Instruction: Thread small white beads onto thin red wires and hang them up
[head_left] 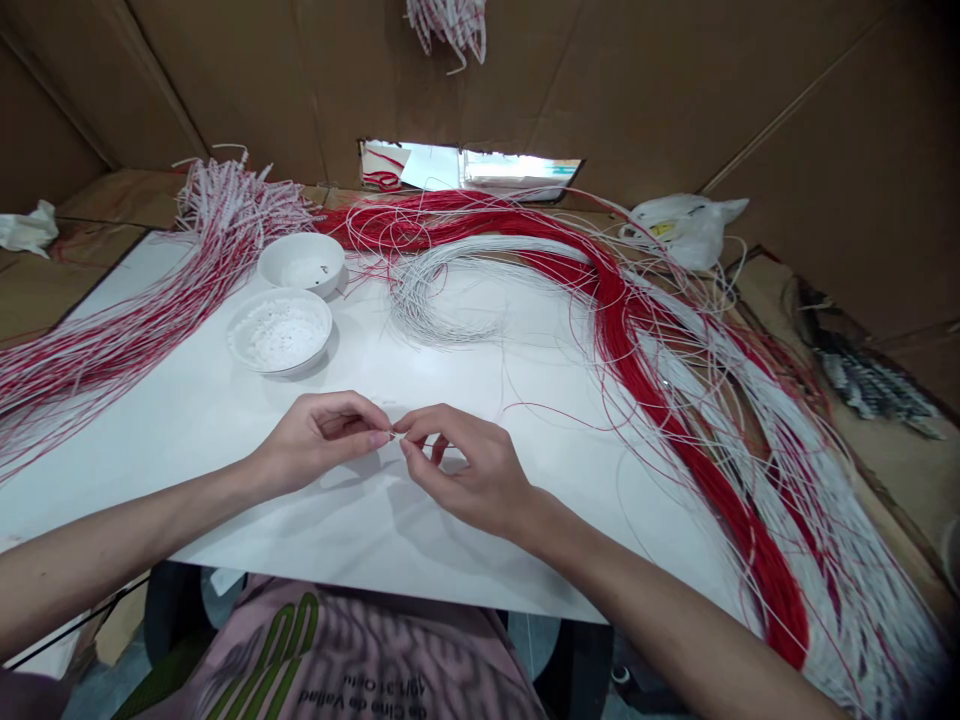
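Over the front middle of the white table [480,560], my left hand [322,440] and my right hand [472,465] meet fingertip to fingertip. Both pinch a thin white wire [397,436], of which only a short bit shows between the fingers. A thin strand also shows behind my right fingers. Left of centre stands a white bowl [327,340] with small white pieces in it. Just behind it is a second white bowl [270,250] with a little white material and a few dark specks inside.
A thick bundle of red wires [611,300] curves along the back and right side. White wires [847,560] lie beside it, and a loose white coil [427,300] behind my hands. Red-and-white strands [172,310] spread at left. A plastic bag [686,230] sits by the cardboard wall [675,90].
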